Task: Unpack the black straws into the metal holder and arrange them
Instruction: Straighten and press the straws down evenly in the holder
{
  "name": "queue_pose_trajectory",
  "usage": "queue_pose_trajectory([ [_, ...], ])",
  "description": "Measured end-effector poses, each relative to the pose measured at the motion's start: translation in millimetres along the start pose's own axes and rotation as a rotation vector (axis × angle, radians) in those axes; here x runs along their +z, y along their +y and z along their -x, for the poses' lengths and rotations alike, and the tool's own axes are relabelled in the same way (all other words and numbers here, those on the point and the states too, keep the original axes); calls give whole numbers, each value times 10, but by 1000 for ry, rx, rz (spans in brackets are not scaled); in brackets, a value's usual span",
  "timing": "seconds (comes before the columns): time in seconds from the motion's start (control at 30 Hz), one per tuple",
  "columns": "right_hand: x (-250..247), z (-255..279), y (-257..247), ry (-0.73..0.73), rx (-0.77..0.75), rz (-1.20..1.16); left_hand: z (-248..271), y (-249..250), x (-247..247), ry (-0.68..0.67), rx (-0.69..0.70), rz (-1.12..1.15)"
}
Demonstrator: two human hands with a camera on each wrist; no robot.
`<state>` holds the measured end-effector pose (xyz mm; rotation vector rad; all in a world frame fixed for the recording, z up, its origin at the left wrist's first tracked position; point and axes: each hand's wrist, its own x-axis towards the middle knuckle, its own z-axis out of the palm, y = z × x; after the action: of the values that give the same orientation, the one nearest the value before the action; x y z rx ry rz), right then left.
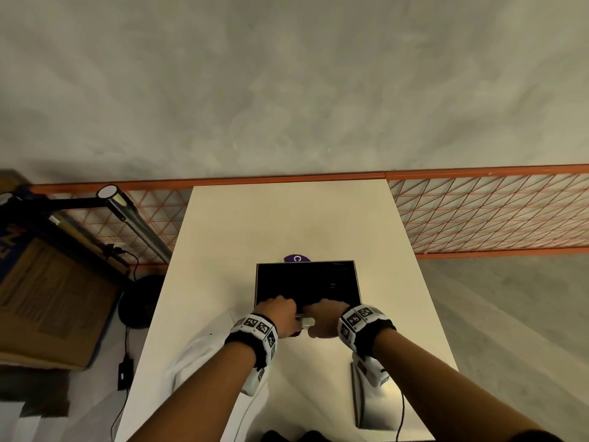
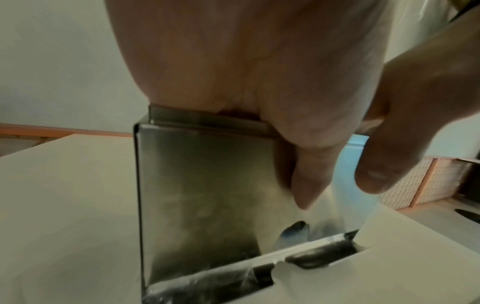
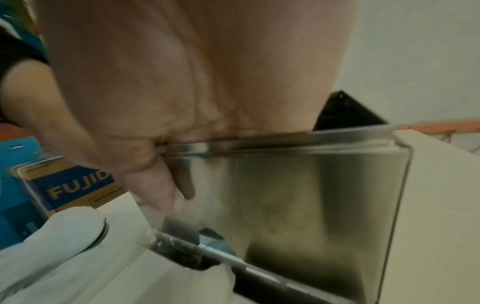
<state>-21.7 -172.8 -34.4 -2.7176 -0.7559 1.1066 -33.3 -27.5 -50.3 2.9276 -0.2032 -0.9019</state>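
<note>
The metal holder (image 1: 357, 279) stands in the middle of the white table (image 1: 255, 218), its open top filled with black straws (image 1: 306, 282). My left hand (image 1: 277, 311) and right hand (image 1: 325, 314) sit side by side on its near rim. Their fingers curl over the rim into the holder and are hidden there. In the left wrist view my left hand (image 2: 246, 61) lays its thumb down the holder's front wall (image 2: 202, 185). The right wrist view shows my right hand (image 3: 182, 82) in the same grip on the holder (image 3: 311, 195). Black straws (image 3: 182, 253) lie in the slot at its foot.
A purple label (image 1: 296, 258) peeks out behind the holder. Crumpled white wrapping (image 1: 197, 362) lies at the near left, and a flat metal piece (image 1: 373, 393) at the near right. A lamp (image 1: 134, 218) and a cardboard box (image 1: 47, 298) stand left of the table; an orange wire rack (image 1: 478, 212) runs behind.
</note>
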Motion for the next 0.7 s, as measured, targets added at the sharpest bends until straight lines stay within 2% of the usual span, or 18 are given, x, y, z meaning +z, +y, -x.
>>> queue_pose_trajectory([
  [0.1, -146, 66, 72, 119, -56, -67, 23, -41, -113, 55, 71, 11],
  [0.2, -226, 36, 197, 399, -106, -164, 41, -101, -136, 253, 187, 110],
  [0.27, -229, -66, 273, 518, -89, -100, -8, -113, -94, 388, 257, 113],
  [0.33, -182, -157, 301, 491, -19, -32, -82, -107, -51, 374, 223, 93],
  [0.43, -34, -187, 282, 369, 45, 30, -135, -119, 45, 166, 145, 25],
  [0.5, 101, -148, 304, 298, -43, 177, -94, -141, 145, 102, 154, -57],
  [0.57, 207, -93, 362, 288, -144, 308, -20, -183, 213, 136, 187, -89],
  [0.63, 220, -7, 408, 433, -158, 239, 62, -272, 211, 231, 233, 11],
  [0.7, 155, 97, 493, 700, -64, 14, 100, -399, 149, 459, 253, 162],
])
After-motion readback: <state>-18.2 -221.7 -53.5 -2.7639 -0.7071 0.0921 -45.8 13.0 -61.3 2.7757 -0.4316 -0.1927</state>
